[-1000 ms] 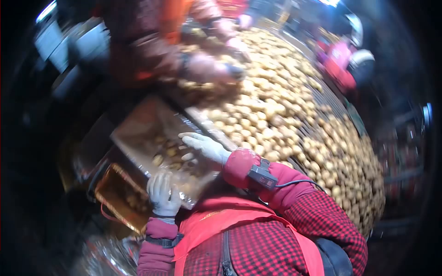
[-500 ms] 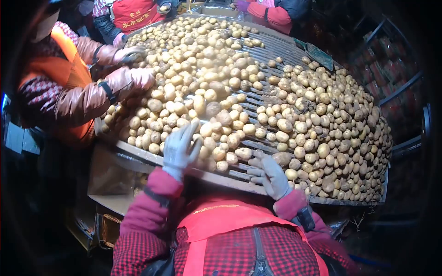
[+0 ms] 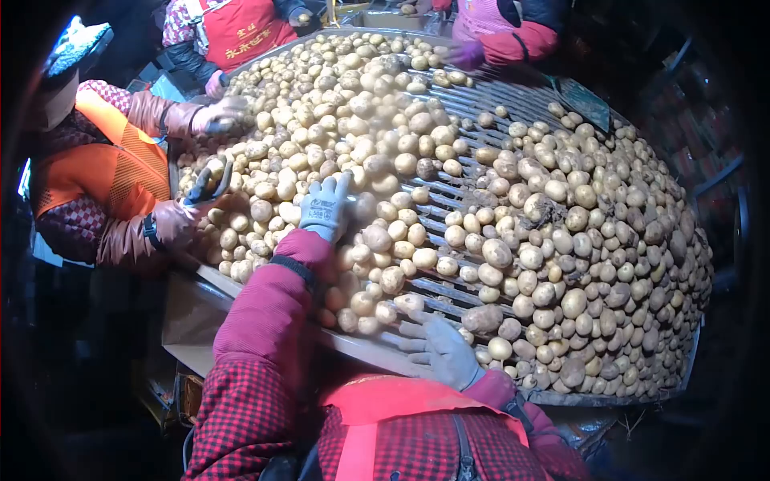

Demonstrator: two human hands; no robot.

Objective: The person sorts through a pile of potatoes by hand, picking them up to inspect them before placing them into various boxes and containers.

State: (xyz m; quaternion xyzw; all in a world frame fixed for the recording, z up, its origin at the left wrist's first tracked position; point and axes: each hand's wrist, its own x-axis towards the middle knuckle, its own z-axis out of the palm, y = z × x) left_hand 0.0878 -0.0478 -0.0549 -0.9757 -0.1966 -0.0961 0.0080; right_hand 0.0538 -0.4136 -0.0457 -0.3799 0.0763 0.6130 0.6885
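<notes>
My left hand (image 3: 325, 207), in a grey-blue glove, reaches over the heap of potatoes (image 3: 273, 188), its back facing up and its fingers stretched out over them. Near the table's front edge, my right hand (image 3: 441, 350) in a similar glove has its fingers spread, with no potato in its grasp. Beside its fingertips lie a pale potato (image 3: 409, 303) and a long brownish potato (image 3: 482, 319). Bare metal slats (image 3: 445, 284) show between the left heap and a larger pile of potatoes (image 3: 593, 280) on the right.
At the left, a person in an orange vest (image 3: 112, 160) has gloved hands on the heap. Across the table are a person in a red apron (image 3: 245, 32) and another with a purple glove (image 3: 465, 54). A green scoop-like object (image 3: 584, 103) lies at the far right edge.
My left hand has moved forward, farther over the potatoes. My right hand remains spread near the front edge. The orange-vested person's near hand has lifted, and the purple-gloved hand has reached onto the table.
</notes>
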